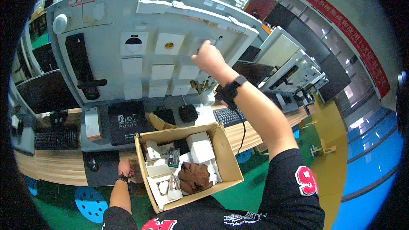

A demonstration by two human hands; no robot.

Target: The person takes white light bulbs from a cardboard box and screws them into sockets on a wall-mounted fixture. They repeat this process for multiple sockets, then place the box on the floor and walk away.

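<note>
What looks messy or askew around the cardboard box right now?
The open brown cardboard box sits skewed to the wooden desk edge, overhanging it. Inside, white boxes and a crumpled brown cloth lie jumbled. Nothing looks spilled.

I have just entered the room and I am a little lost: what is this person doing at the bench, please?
A person stands at a wooden bench facing an upright grey panel fitted with white modules. The right hand is raised to the panel's upper right part, with a slim tool at its fingers. The left hand rests on the bench edge beside an open cardboard box that holds small white boxes and a brown cloth. A keyboard lies behind the box.
</note>
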